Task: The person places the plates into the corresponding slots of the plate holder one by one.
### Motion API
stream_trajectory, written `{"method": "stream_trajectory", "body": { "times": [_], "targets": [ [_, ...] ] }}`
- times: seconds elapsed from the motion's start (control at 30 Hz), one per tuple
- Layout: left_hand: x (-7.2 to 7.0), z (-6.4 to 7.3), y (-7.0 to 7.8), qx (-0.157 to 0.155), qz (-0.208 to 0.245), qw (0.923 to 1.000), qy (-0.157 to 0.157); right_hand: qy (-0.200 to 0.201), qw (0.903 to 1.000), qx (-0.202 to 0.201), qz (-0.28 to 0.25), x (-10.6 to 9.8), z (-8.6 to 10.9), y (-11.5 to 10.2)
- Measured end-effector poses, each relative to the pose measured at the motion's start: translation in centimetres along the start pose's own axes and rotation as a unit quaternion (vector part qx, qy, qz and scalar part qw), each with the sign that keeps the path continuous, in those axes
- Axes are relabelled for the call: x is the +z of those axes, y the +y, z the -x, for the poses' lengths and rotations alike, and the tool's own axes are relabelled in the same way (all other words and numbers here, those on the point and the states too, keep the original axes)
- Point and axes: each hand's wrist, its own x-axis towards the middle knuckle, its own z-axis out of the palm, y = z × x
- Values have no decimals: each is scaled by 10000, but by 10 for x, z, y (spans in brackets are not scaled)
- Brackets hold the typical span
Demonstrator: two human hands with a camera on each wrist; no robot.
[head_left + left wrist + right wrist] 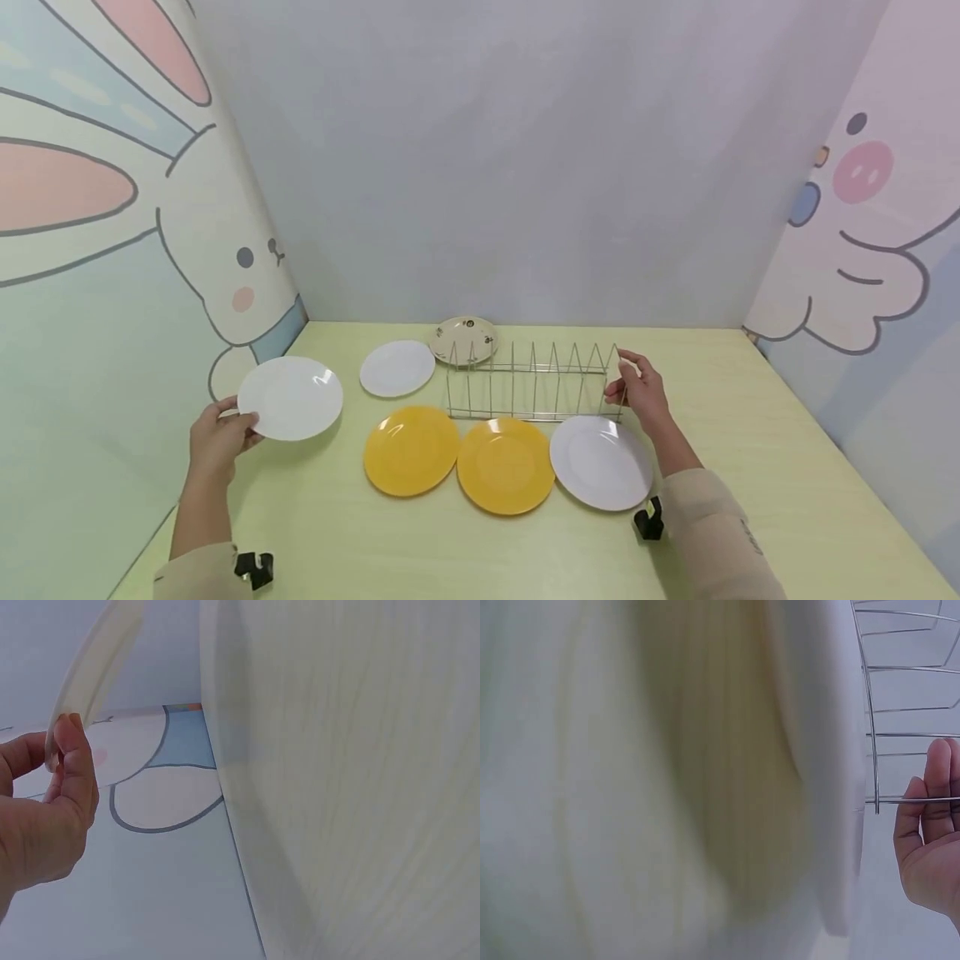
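Observation:
At the left, my left hand (217, 437) pinches the rim of a white plate (291, 398) and holds it tilted above the table; the left wrist view shows this plate (90, 671) edge-on between thumb and fingers. My right hand (640, 392) grips the right end of a wire dish rack (535, 414), its fingers curled about the end wire. In the right wrist view the fingers (936, 776) pass behind a rack wire. In front of the rack lie two yellow plates, the left one (412, 451) and the middle one (506, 466), and a white plate (602, 463).
Behind and left of the rack lie another white plate (397, 368) and a cream patterned plate (457, 340), which the rack's wires partly cover. Walls with cartoon figures flank the pale yellow table (420, 558), and a grey wall (510, 167) closes the back.

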Motion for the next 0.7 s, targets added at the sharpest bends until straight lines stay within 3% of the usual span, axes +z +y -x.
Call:
{"method": "stream_trajectory", "body": {
  "times": [0.27, 0.7],
  "targets": [
    [14, 16, 16, -79, 436, 9987, 245, 78, 10000, -5, -62, 1, 0, 1],
    [37, 29, 31, -72, 918, 9954, 253, 87, 9999, 57, -56, 2, 1, 1]
  ]
}}
